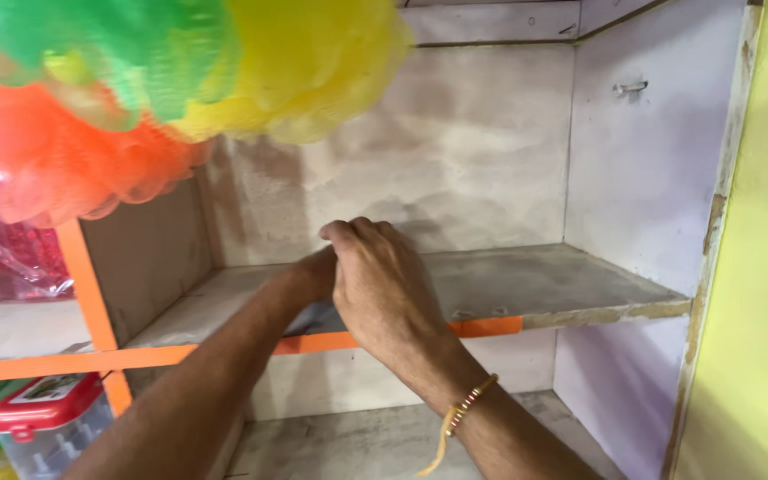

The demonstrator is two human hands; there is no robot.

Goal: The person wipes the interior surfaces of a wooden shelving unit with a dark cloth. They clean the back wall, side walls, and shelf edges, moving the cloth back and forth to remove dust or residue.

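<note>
Both my hands meet in front of a worn, bare wooden shelf (pixel 571 284). My right hand (pixel 384 289) lies on top, seen from the back, fingers curled downward; a beaded thread bracelet (pixel 466 411) circles its wrist. My left hand (pixel 313 276) is mostly hidden behind it, only the wrist and heel showing. Whether either hand holds something small cannot be told. A grey patch (pixel 313 317) shows just under the hands at the shelf's orange-taped front edge (pixel 486 326).
Mesh bath sponges in green (pixel 126 53), yellow (pixel 313 62) and orange (pixel 55 160) hang at upper left, close above the hands. Pink packets (pixel 2 258) fill the left compartment. A clear box with a red lid (pixel 46 418) stands lower left. A yellow-green wall (pixel 766 267) borders the right.
</note>
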